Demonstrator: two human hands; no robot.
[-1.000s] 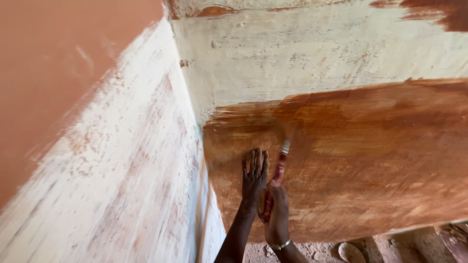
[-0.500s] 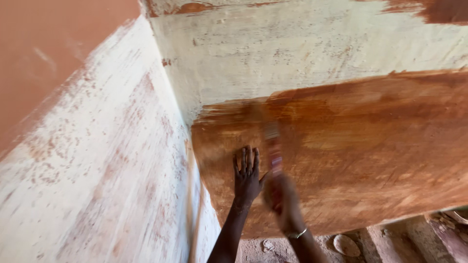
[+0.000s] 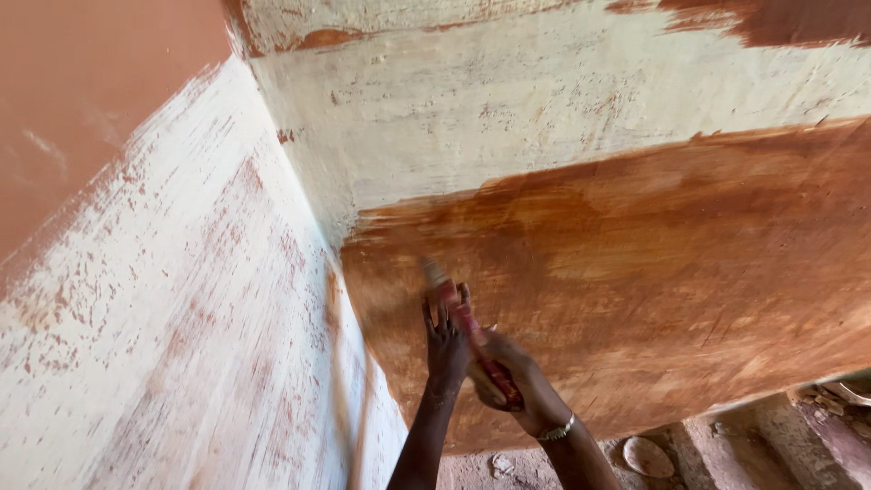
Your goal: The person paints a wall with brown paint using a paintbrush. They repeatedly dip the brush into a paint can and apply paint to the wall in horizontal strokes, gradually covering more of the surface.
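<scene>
Your right hand, with a thin metal bracelet at the wrist, is closed tight around the red handle of a paintbrush; the brush slants up and to the left, its bristle end blurred against the wall. Your left hand lies flat with fingers spread on the wet paint just beside the brush, gripping nothing. Under both hands the brown painted patch looks glossy and streaked. Above it runs a band of rough, pale, flaking plaster speckled with rust-coloured spots. To your left a side wall, whitish and mottled red, meets it at the corner. Down at the right, rubble and stones lie on the ground.
</scene>
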